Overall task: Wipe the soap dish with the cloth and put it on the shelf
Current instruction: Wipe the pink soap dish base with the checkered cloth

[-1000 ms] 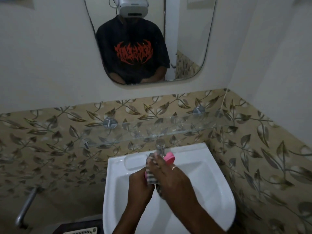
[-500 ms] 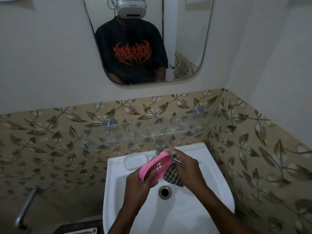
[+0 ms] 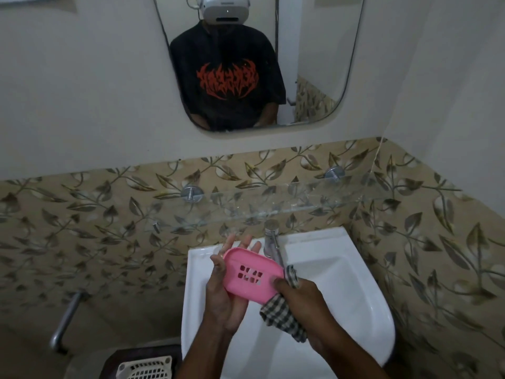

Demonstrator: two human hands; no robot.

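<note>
A pink soap dish point(image 3: 247, 266) with slotted holes lies face up in my left hand point(image 3: 222, 296), which cradles it from below over the white sink point(image 3: 341, 272). My right hand point(image 3: 303, 299) grips a checked cloth point(image 3: 284, 315) and presses it against the dish's right edge, thumb on the rim. Part of the cloth hangs below the hand. The clear glass shelf point(image 3: 273, 206) runs along the tiled wall just above the tap, with nothing on it.
A chrome tap point(image 3: 272, 242) stands right behind the dish. A mirror point(image 3: 246, 64) hangs above the shelf. A metal pipe point(image 3: 65, 321) sticks out at lower left, and a cream slotted basket point(image 3: 144, 369) sits below the sink's left side. A tiled wall closes the right side.
The dish has turned from edge-on to face up in my left hand. My right hand with the cloth has slid from the dish's far end down to its right edge.
</note>
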